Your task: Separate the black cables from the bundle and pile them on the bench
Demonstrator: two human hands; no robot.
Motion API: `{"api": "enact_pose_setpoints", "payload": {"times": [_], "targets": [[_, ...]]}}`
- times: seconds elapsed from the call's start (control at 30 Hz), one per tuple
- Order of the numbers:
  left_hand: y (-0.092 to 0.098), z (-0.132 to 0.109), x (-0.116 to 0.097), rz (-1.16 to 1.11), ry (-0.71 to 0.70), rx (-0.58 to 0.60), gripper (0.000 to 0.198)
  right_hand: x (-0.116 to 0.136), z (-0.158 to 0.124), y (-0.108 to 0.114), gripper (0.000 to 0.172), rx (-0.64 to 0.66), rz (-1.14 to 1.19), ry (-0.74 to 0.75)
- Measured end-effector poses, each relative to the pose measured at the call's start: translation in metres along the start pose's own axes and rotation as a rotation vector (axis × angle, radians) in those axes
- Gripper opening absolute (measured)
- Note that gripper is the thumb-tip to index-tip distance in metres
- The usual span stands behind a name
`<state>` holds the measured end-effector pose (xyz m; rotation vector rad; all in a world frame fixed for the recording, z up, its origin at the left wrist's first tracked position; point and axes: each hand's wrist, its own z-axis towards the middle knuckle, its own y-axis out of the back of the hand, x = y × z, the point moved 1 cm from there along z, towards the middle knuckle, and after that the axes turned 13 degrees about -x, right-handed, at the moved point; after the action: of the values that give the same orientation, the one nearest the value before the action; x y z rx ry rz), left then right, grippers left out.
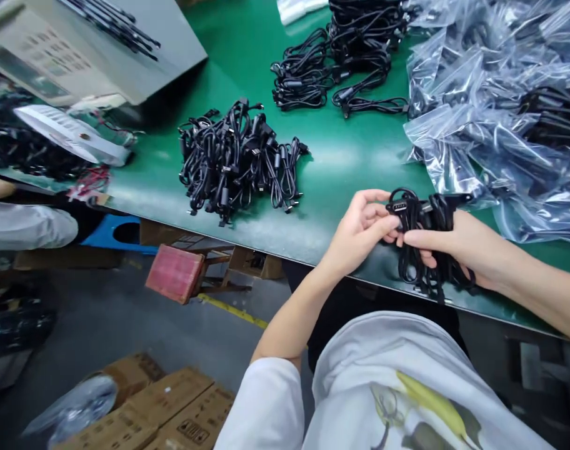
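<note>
- Black coiled cable [423, 215], gripped by both hands above the green table [350, 156] near its edge.
- Left hand [360, 228] pinches the plug end with curled fingers; right hand [454, 247] clasps the coil.
- Loose cable pile [233, 162] lies to the left of the hands, and bagged cables [500, 125] lie beyond the right hand.

Thing: black cable bundle [428, 240], a thin cord with a matte plastic jacket, wound into several loops.
Shape: a loose, long coil; the loops are gathered in the middle and the lower loops hang free.
End: a flat black plug [399, 208] stands out at the upper left side of the bundle.
Pose: lifted and roughly upright, over the near edge of the green table [341, 162].
Hold: the left hand [360, 228] pinches the plug end; the loops pass around the right hand [454, 245], whose fingers press the coil's front.
</note>
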<state>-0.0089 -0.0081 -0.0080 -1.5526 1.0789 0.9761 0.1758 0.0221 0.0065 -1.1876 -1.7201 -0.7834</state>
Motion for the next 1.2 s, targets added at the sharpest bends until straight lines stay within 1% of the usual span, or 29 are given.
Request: {"api": "enact_pose_setpoints", "payload": {"times": [0.03,0.07,0.1,0.2,0.23,0.27,0.37,0.47,0.5,0.57,0.63,0.7,0.77,0.87,1.1,1.2], "targets": [[0.000,-0.001,0.000,-0.002,-0.013,-0.014,0.057,0.001,0.000,0.001,0.030,-0.015,0.041,0.008],[-0.001,-0.003,0.001,0.007,-0.007,0.007,0.055,0.002,0.000,0.003,0.030,-0.035,0.095,0.012],[-0.002,-0.005,0.001,0.028,0.020,0.062,0.053,0.004,-0.001,0.006,0.028,-0.059,0.159,0.011],[-0.005,-0.013,0.003,0.150,0.135,0.300,0.050,0.012,-0.002,0.012,0.027,-0.113,0.342,-0.012],[-0.006,-0.014,0.003,0.189,0.145,0.337,0.048,0.015,-0.002,0.014,0.027,-0.128,0.386,-0.017],[-0.007,-0.016,0.003,0.221,0.131,0.342,0.047,0.018,-0.002,0.016,0.027,-0.143,0.427,-0.018],[-0.009,-0.018,0.004,0.276,0.042,0.289,0.044,0.024,-0.003,0.021,0.030,-0.161,0.525,-0.031],[-0.013,-0.021,0.008,0.263,0.053,0.273,0.037,0.028,-0.005,0.025,0.032,-0.136,0.562,-0.043],[-0.014,-0.023,0.009,0.252,0.054,0.246,0.036,0.028,-0.006,0.026,0.032,-0.122,0.558,-0.049],[-0.016,-0.026,0.012,0.239,0.013,0.149,0.038,0.028,-0.007,0.028,0.033,-0.111,0.545,-0.064],[-0.016,-0.028,0.014,0.234,-0.046,0.048,0.040,0.027,-0.006,0.029,0.033,-0.160,0.521,-0.069],[-0.016,-0.029,0.015,0.216,-0.065,0.000,0.040,0.025,-0.002,0.029,0.032,-0.231,0.501,-0.072],[-0.014,-0.030,0.016,0.201,-0.062,-0.013,0.041,0.023,0.001,0.028,0.032,-0.272,0.496,-0.094],[-0.013,-0.030,0.017,0.191,-0.060,-0.013,0.042,0.022,0.004,0.026,0.031,-0.280,0.511,-0.140],[-0.015,-0.029,0.018,0.164,-0.039,0.009,0.043,0.021,0.004,0.027,0.035,-0.279,0.523,-0.128],[-0.015,-0.029,0.016,0.151,-0.033,0.012,0.042,0.021,0.003,0.027,0.032,-0.275,0.526,-0.134]]}}
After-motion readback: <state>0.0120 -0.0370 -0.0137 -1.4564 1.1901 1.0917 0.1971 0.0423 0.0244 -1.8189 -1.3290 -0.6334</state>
